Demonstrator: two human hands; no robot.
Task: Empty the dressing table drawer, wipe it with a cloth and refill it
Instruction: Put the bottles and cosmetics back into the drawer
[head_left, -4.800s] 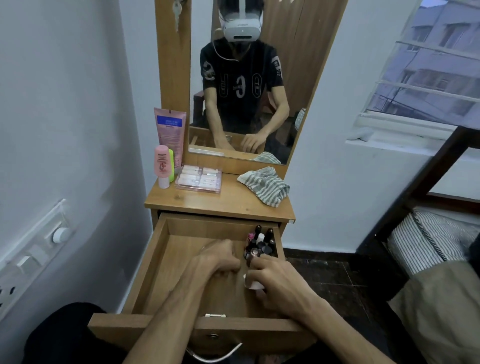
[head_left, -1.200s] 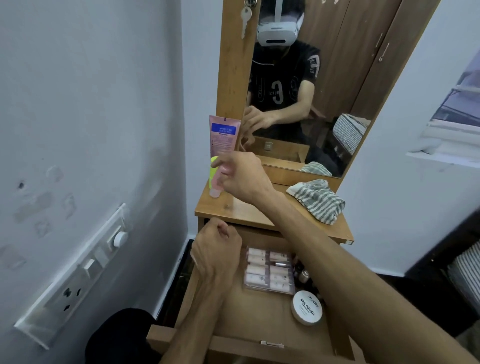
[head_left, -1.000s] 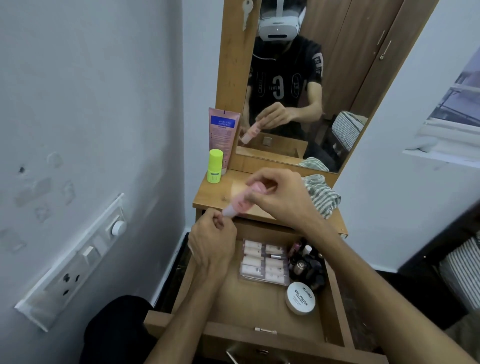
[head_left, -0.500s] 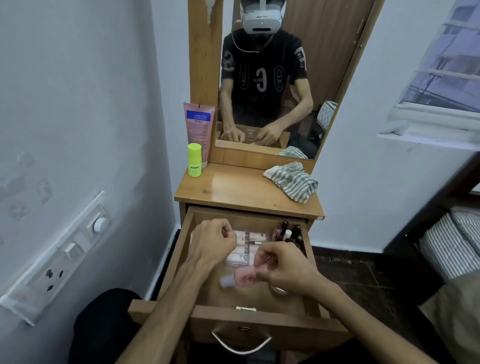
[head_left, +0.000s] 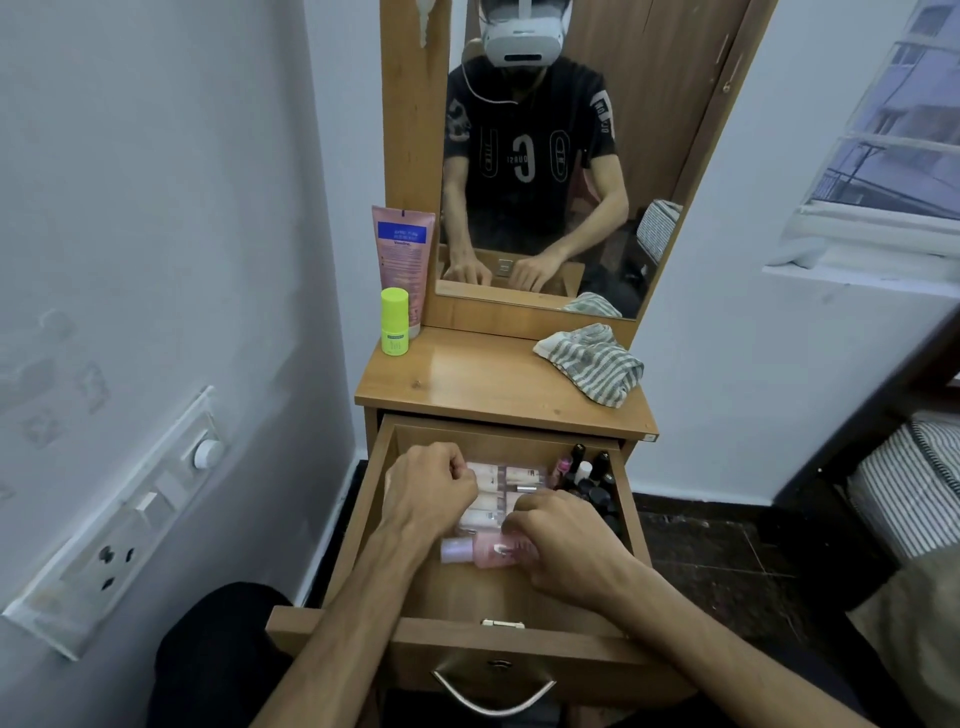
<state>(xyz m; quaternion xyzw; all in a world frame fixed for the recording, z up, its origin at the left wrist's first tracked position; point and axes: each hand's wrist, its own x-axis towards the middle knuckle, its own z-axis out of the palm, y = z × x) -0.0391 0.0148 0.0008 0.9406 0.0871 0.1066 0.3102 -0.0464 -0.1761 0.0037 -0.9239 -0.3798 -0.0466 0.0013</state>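
While the drawer (head_left: 382, 499) of the dressing table stands pulled out, both hands are inside it. Head view only.

Right hand (head_left: 566, 545): fingers curled over a small pink bottle (head_left: 483, 552), which lies on its side on the drawer floor, pale cap pointing left. Grip appears to be on the bottle's right end; fingertips partly hide it.

Left hand (head_left: 428, 488): fingers curled into a loose fist over the left part of the drawer, just beside a clear box of pale items (head_left: 506, 480). Cannot tell whether it grips anything.

Back right corner of drawer: cluster of dark nail polish bottles (head_left: 587, 475), upright, packed together.

Counter (head_left: 483, 379) above the drawer: striped cloth (head_left: 592, 366) crumpled at the right rear, near the mirror (head_left: 649, 130). At the left rear, a tall pink tube (head_left: 401, 249) stands upright against the mirror frame; a small yellow-green bottle (head_left: 395, 321) stands just in front of it, touching or nearly so.

Drawer front carries a curved metal handle (head_left: 493, 693). A switch panel (head_left: 119, 519) is on the left wall.
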